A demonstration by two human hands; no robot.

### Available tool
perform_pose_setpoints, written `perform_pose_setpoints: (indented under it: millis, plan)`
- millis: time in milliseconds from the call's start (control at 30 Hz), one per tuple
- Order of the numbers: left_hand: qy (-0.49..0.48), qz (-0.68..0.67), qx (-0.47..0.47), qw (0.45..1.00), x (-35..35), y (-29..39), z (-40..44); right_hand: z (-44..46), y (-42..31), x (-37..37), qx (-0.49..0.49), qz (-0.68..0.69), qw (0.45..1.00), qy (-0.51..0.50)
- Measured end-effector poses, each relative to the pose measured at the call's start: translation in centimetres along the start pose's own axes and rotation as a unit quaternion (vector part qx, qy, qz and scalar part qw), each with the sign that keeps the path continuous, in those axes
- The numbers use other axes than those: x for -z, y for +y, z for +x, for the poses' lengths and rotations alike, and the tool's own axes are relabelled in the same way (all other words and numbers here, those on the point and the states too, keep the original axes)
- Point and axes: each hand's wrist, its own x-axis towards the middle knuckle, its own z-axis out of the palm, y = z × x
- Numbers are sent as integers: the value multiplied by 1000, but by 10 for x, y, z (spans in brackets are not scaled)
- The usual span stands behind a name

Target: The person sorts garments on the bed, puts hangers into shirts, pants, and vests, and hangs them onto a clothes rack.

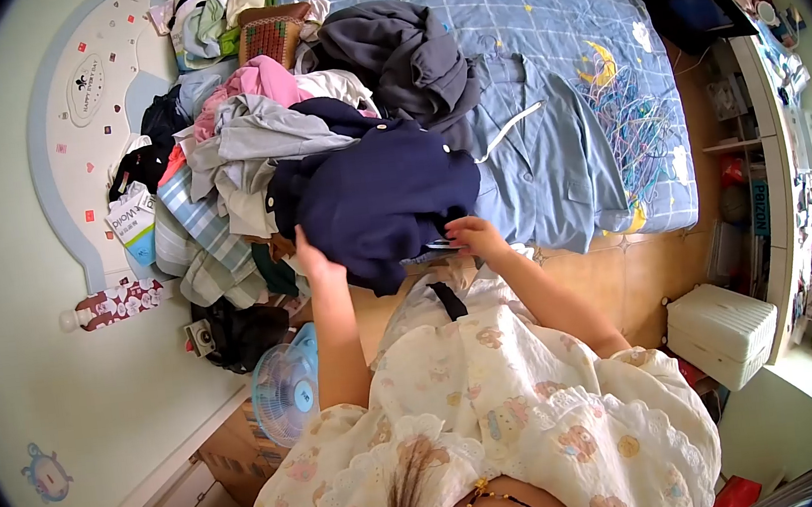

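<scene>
A navy blue garment with pale buttons (380, 196) is bunched up in front of me at the bed's near edge. My left hand (319, 263) grips its left side, the thumb outside and the other fingers hidden under the cloth. At its lower right edge, the bent fingers of my right hand (474, 238) close on the fabric. A small pale, shiny piece (441, 244) shows beside those fingertips; I cannot make out what it is. To the right, a grey-blue button shirt (545, 157) lies spread on the bed, with a white strip-like piece (510, 129) across it.
A heap of mixed clothes (252, 131) covers the bed's left side, beside a dark grey garment (398, 54). Thin wire hangers (632, 128) lie tangled at the right. A blue fan (287, 392) and a white suitcase (723, 333) stand on the floor.
</scene>
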Motion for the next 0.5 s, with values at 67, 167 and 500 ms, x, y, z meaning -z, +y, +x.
perform_pose_setpoints:
  millis: [67,167,500]
  plan:
    - [-129,-57,-4,990,13,14,-7,22,16,17,-64,79,994,30]
    - [-131,-41,-14,990,17,22,-33,45,23,9,-146,188,963,128]
    - [-413,263,-98,867,50,81,-126,132,23,-41,-94,407,901,118]
